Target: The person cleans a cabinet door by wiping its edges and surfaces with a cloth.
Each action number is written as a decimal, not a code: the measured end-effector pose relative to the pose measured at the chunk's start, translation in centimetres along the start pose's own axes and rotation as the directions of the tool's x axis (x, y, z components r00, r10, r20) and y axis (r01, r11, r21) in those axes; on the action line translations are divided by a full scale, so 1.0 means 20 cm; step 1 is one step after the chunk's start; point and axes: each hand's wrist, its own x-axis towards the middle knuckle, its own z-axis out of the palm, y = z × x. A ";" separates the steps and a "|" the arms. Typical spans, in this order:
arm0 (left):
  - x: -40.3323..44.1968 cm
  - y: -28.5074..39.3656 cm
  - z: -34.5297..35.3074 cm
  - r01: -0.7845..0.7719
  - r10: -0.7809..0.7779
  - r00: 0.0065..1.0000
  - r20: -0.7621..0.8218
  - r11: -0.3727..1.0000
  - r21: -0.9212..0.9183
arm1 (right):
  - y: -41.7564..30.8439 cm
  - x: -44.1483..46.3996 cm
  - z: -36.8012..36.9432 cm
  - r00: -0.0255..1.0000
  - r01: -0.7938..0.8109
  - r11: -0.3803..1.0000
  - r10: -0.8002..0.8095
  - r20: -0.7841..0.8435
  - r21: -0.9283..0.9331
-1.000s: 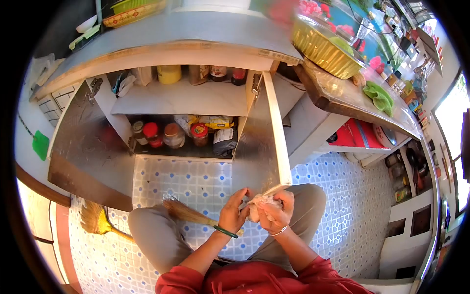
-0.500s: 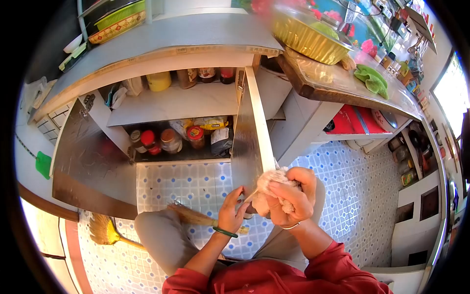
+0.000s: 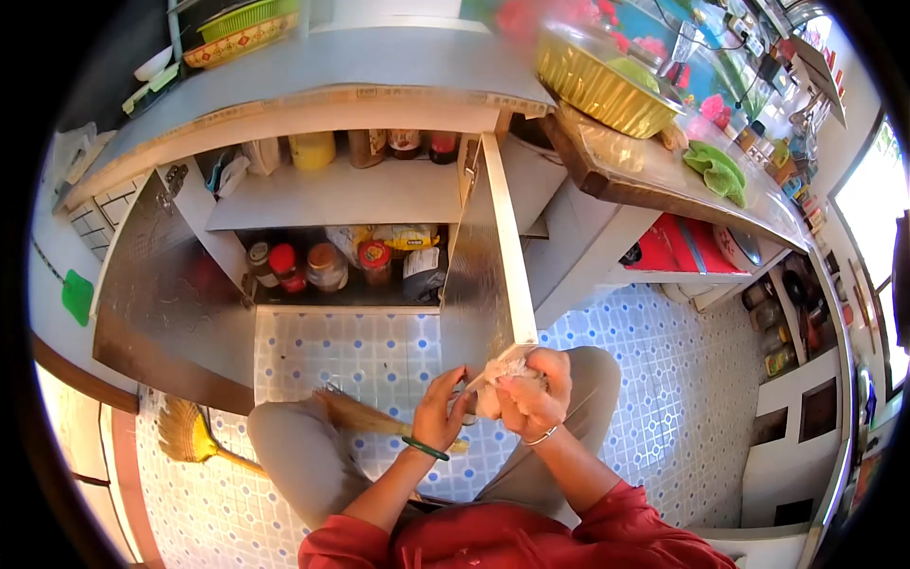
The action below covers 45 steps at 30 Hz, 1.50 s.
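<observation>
My right hand (image 3: 538,394) is closed around a crumpled pale pink cloth (image 3: 507,374), pressed against the lower corner of the open right cabinet door (image 3: 485,256). Just left of it, the fingers of my left hand (image 3: 441,412) curl at the door's bottom edge and seem to grip it; the fingertips are partly hidden. The left cabinet door (image 3: 175,294) also stands open. Between the doors, the cabinet's lower shelf holds several jars (image 3: 327,267) with red or brown lids and some packets (image 3: 424,273). More jars (image 3: 311,152) line the upper shelf.
A straw brush (image 3: 365,415) lies on the tiled floor by my left knee, and a yellow-handled broom (image 3: 190,431) lies further left. A gold basin (image 3: 607,90) and a green cloth (image 3: 718,171) rest on the wooden-edged counter (image 3: 616,175) at the right.
My right hand and the cloth have moved left along the door's bottom edge, closer to my left hand. My left hand stays near the same part of the door. The view has shifted slightly.
</observation>
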 end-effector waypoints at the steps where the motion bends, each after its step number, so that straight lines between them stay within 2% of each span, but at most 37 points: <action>1: 0.03 0.01 -0.01 -0.010 0.010 1.000 0.002 1.000 0.000 | -0.01 -0.02 0.00 1.000 -0.006 1.000 0.006 0.015 0.007; 2: 0.04 0.01 -0.01 -0.021 0.021 1.000 0.001 1.000 0.003 | 0.00 -0.06 0.01 1.000 0.002 1.000 -0.002 0.006 0.007; 4: 0.03 0.00 -0.01 -0.009 0.009 0.999 -0.032 1.000 -0.015 | 0.02 -0.18 0.01 0.980 0.015 0.997 0.000 0.200 -0.076; 9: 0.00 -0.03 -0.01 -0.013 0.013 1.000 -0.025 1.000 0.012 | -0.07 -0.11 0.00 0.978 -0.042 0.990 0.068 0.196 -0.133; 11: 0.00 -0.03 0.01 -0.005 0.005 0.999 -0.039 1.000 0.005 | -0.08 0.00 -0.03 0.991 -0.061 0.983 0.080 0.108 -0.173; 12: 0.01 -0.02 0.01 -0.003 0.004 0.999 -0.043 1.000 0.007 | -0.10 0.06 -0.04 0.989 -0.057 0.984 0.078 0.124 -0.169; 15: 0.04 -0.01 0.02 0.008 -0.009 0.999 -0.049 1.000 -0.020 | -0.14 0.22 -0.07 0.993 -0.047 0.997 0.054 0.109 -0.068; 17: 0.04 -0.02 0.02 0.028 -0.030 0.999 -0.045 0.998 -0.055 | -0.14 0.27 -0.09 0.988 -0.117 0.988 0.106 -0.113 -0.097; 20: 0.04 0.00 0.02 0.080 -0.085 0.995 -0.057 0.993 -0.087 | -0.05 0.16 -0.09 0.998 -0.069 0.997 0.069 -0.010 -0.038; 21: 0.05 0.01 0.01 0.036 -0.040 0.996 -0.077 0.998 -0.052 | -0.03 0.10 -0.03 0.995 -0.066 0.998 0.064 -0.073 -0.012; 22: 0.06 0.02 0.01 -0.006 0.005 0.995 -0.096 1.000 -0.013 | -0.02 0.04 -0.01 0.996 -0.061 0.998 0.060 -0.064 -0.008; 25: 0.05 -0.02 -0.01 -0.012 0.009 0.996 -0.093 0.999 -0.030 | -0.04 -0.14 0.00 0.997 -0.072 0.995 0.075 0.036 -0.073; 26: 0.05 -0.02 -0.02 -0.011 0.008 0.995 -0.095 0.999 -0.032 | -0.05 -0.19 0.00 0.976 -0.150 0.985 0.161 0.144 -0.089; 27: 0.04 0.01 -0.04 -0.021 0.025 0.995 -0.094 0.999 0.043 | -0.06 -0.24 -0.01 0.937 -0.222 0.968 0.244 0.250 -0.114; 28: 0.03 0.05 -0.06 -0.029 0.040 0.995 -0.094 0.993 0.117 | -0.10 -0.27 -0.01 0.936 -0.219 0.969 0.242 0.256 -0.114; 29: 0.01 0.11 -0.08 -0.023 0.034 0.995 -0.097 0.993 0.112 | -0.14 -0.29 -0.01 0.849 -0.438 0.897 0.433 0.303 -0.055; 30: -0.01 0.20 -0.10 0.013 -0.017 0.994 -0.110 0.999 -0.033 | -0.17 -0.32 -0.02 0.719 -0.635 0.772 0.596 0.358 -0.009; 31: -0.03 0.28 -0.12 0.048 -0.069 0.991 -0.115 0.983 -0.178 | -0.18 -0.35 -0.04 0.657 -0.708 0.705 0.639 0.401 0.037; 32: -0.05 0.33 -0.14 0.051 -0.072 0.991 -0.117 0.982 -0.181 | -0.21 -0.36 -0.04 0.655 -0.709 0.705 0.639 0.404 0.034; 33: -0.08 0.37 -0.15 -0.050 0.044 0.996 -0.083 0.996 -0.070 | -0.24 -0.35 -0.04 0.404 -0.912 0.325 0.818 0.410 0.249; 34: -0.10 0.40 -0.16 -0.156 0.158 0.987 -0.035 0.987 0.038 | -0.28 -0.34 -0.04 0.108 -0.897 -0.123 0.871 0.479 0.425; 35: -0.12 0.42 -0.14 -0.158 0.159 0.987 -0.035 0.987 0.035 | -0.28 -0.28 -0.05 0.149 -0.945 -0.046 0.822 0.550 0.324; 36: -0.14 0.45 -0.11 -0.175 0.180 0.983 -0.025 0.976 0.128 | -0.30 -0.25 -0.04 0.151 -0.945 -0.042 0.823 0.547 0.324; 37: -0.16 0.46 -0.10 -0.192 0.200 0.980 -0.015 0.956 0.220 | -0.32 -0.22 -0.03 0.036 -0.860 -0.285 0.792 0.609 0.422; 38: -0.17 0.47 -0.10 -0.195 0.203 0.979 -0.016 0.956 0.220 | -0.34 -0.18 -0.02 -0.059 -0.711 -0.510 0.729 0.682 0.484; 39: -0.17 0.48 -0.11 -0.182 0.187 0.982 -0.025 0.972 0.152 | -0.37 -0.11 -0.03 -0.008 -0.640 -0.585 0.654 0.756 0.499; 40: -0.18 0.47 -0.12 -0.168 0.171 0.985 -0.032 0.982 0.082 | -0.39 -0.08 -0.04 -0.006 -0.640 -0.584 0.654 0.757 0.499; 41: -0.19 0.44 -0.12 -0.140 0.138 0.989 -0.046 0.989 -0.037 | -0.42 -0.05 -0.05 0.111 -0.736 -0.436 0.676 0.728 0.518; 42: -0.18 0.41 -0.14 -0.140 0.138 0.989 -0.047 0.989 -0.038 | -0.42 -0.04 -0.05 0.230 -0.804 -0.274 0.676 0.700 0.529; 43: -0.16 0.37 -0.18 -0.138 0.132 0.990 -0.046 0.979 -0.150 | -0.39 -0.03 -0.10 0.327 -0.939 0.131 0.627 0.707 0.318; 44: -0.13 0.36 -0.21 -0.137 0.130 0.991 -0.044 0.955 -0.262 | -0.38 -0.01 -0.15 0.329 -0.939 0.135 0.628 0.705 0.317; 45: -0.11 0.39 -0.23 -0.157 0.138 0.987 -0.088 0.951 -0.267 | -0.37 0.02 -0.21 0.468 -0.878 0.406 0.625 0.624 0.252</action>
